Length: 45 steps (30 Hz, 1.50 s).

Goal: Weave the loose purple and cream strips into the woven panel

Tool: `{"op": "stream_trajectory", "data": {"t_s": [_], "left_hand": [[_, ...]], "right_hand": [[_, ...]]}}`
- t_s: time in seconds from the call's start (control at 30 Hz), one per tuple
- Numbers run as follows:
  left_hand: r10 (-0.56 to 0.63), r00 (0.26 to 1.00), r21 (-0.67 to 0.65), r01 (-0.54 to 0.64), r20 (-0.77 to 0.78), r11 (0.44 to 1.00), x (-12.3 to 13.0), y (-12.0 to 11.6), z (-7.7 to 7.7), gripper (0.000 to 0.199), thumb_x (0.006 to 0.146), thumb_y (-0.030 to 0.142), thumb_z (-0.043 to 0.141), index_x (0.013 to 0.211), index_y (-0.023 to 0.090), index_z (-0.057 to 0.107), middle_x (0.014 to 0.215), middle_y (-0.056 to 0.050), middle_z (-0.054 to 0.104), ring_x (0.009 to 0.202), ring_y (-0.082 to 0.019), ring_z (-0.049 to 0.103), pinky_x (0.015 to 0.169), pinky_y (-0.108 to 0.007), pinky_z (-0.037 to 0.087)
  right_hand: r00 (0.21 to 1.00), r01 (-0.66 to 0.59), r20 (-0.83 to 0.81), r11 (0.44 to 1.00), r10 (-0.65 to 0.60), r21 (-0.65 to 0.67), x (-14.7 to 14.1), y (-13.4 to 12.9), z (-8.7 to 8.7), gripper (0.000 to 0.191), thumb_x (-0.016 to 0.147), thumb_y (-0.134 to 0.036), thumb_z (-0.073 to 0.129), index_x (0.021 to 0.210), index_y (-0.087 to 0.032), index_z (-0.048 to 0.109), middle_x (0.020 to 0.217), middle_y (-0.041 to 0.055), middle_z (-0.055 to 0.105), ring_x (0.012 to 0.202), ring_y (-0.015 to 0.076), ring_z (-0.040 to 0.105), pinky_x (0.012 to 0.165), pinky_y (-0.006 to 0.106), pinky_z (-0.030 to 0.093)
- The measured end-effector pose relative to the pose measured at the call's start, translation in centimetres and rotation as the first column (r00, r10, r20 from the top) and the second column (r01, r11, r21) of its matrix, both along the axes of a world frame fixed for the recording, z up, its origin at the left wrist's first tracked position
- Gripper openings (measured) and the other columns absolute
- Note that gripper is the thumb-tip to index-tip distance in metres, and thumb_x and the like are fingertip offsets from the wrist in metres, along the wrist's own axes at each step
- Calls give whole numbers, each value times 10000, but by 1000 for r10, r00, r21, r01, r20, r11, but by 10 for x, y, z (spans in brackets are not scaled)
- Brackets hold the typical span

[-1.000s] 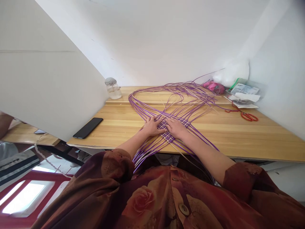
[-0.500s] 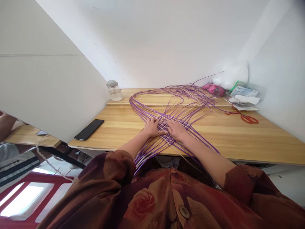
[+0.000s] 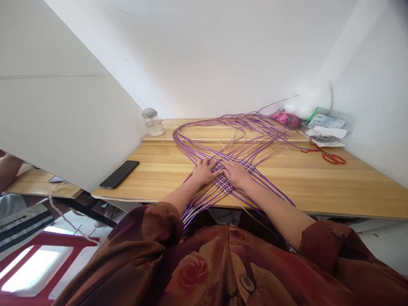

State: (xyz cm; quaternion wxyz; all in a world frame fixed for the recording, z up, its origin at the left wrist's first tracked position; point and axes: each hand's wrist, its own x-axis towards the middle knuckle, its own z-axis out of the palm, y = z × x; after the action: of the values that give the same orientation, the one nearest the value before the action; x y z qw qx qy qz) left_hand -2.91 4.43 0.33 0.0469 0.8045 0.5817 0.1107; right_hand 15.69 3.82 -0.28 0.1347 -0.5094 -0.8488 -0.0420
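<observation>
A phone (image 3: 119, 174) lies flat, dark side up, at the left end of the table (image 3: 325, 182). A bottle (image 3: 154, 126) stands upright behind it, near the wall. The left hand (image 3: 203, 171) rests palm down, fingers slightly spread, on the left part of the weave (image 3: 225, 185). The weave, checked purple and beige, lies at the middle of the table's near edge; loose strands (image 3: 251, 120) extend from it, some looping toward the back. The right hand (image 3: 236, 174) rests palm down on the weave, just beside the left. Whether either hand pinches a strand cannot be told. Scissors (image 3: 333, 158) with red handles lie farther right, near papers (image 3: 328, 131).
</observation>
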Motion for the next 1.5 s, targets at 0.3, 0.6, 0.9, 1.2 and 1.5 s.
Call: {"op": "stream_trajectory", "data": {"t_s": [0.3,0.6,0.9,1.2,1.5], "left_hand": [[-57,998,-20,57,0,998,0,4,1,756,839,763,299,1454,341,421,1563,-4,361,1330,-397,333,1062,-567,306],[-24,999,32,22,36,999,1,-3,-4,689,864,700,368,1477,384,365,1573,24,343,1332,-315,360,1082,-483,314],[-24,999,99,21,27,995,-2,2,-4,787,837,762,320,1421,258,475,1500,-32,458,1316,-336,381,1106,-470,298],[-46,998,111,40,45,993,-4,4,-5,655,870,695,371,1376,308,522,1465,9,507,1292,-300,404,1085,-470,325],[29,995,138,-42,96,990,-4,3,-11,823,826,722,441,1444,178,413,1519,-103,415,1349,-312,377,1127,-431,279]], "right_hand": [[1000,-7,-12,1000,7,10,1,1,-2,420,973,-268,406,1339,-102,527,1387,138,544,1287,240,492,1099,372,363],[1000,-9,-24,1000,9,16,0,-2,2,419,966,-255,424,1341,-103,533,1365,134,564,1275,231,505,1103,368,368],[999,-13,-39,1000,13,9,1,0,-1,420,966,-261,425,1338,-98,534,1359,140,564,1264,226,508,1096,365,369],[999,-18,-40,1000,18,19,2,0,-2,417,965,-260,424,1335,-104,536,1371,139,557,1290,219,491,1108,364,358],[998,-25,-53,999,26,30,4,1,-4,429,969,-266,416,1343,-92,533,1376,134,557,1288,227,494,1117,368,352]]}}
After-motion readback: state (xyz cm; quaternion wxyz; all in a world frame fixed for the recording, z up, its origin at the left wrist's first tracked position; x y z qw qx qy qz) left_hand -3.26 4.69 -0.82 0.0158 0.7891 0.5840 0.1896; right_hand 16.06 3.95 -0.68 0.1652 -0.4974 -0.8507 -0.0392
